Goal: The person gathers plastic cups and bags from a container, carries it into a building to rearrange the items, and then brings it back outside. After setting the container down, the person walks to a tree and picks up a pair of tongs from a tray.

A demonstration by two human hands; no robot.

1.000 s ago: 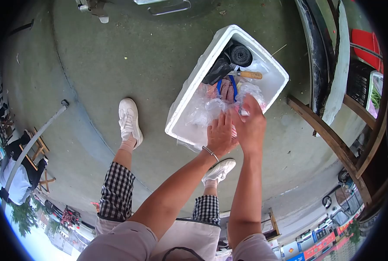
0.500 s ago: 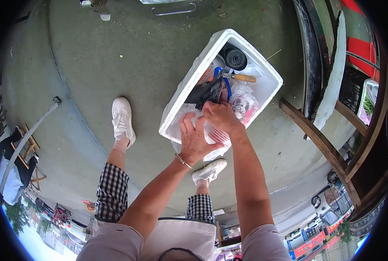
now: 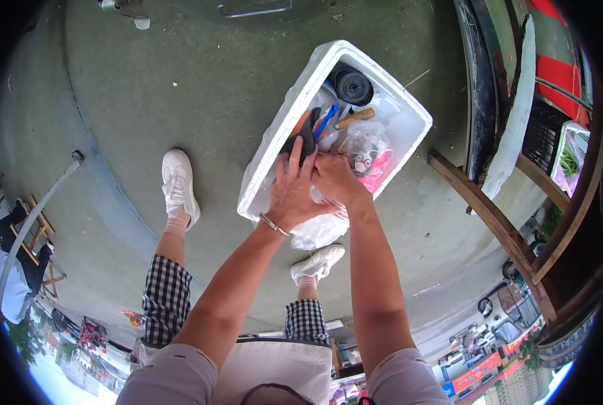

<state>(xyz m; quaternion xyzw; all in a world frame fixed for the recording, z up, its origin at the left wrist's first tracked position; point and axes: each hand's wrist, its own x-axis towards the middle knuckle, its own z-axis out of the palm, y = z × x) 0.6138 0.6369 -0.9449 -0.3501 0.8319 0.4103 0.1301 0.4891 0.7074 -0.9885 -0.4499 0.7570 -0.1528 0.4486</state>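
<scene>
Both my hands reach into a white foam box [image 3: 415,125] on the floor. My left hand [image 3: 291,192], wearing a bracelet, has its fingers stretched forward against a black plastic bag [image 3: 306,135]. Beside it, my right hand [image 3: 338,179] is closed, its fingertips curled down among the contents; what they grip is hidden. Ahead of the hands lie a blue strap [image 3: 326,123], a wooden handle [image 3: 355,119] and a black roll [image 3: 352,84]. To the right is a clear plastic bag [image 3: 369,138] over round pieces and something pink [image 3: 381,165]. Thin clear plastic [image 3: 318,233] hangs over the near edge.
My white shoes [image 3: 178,185] stand left of and below the box. A wooden frame [image 3: 484,209] and a long pale board [image 3: 514,121] are on the right, near a black crate [image 3: 548,138]. A metal pole [image 3: 41,209] slants at left.
My left hand has moved forward onto the black bag, which has shifted left. The wooden handle has tilted and moved left. My right hand stays low in the box.
</scene>
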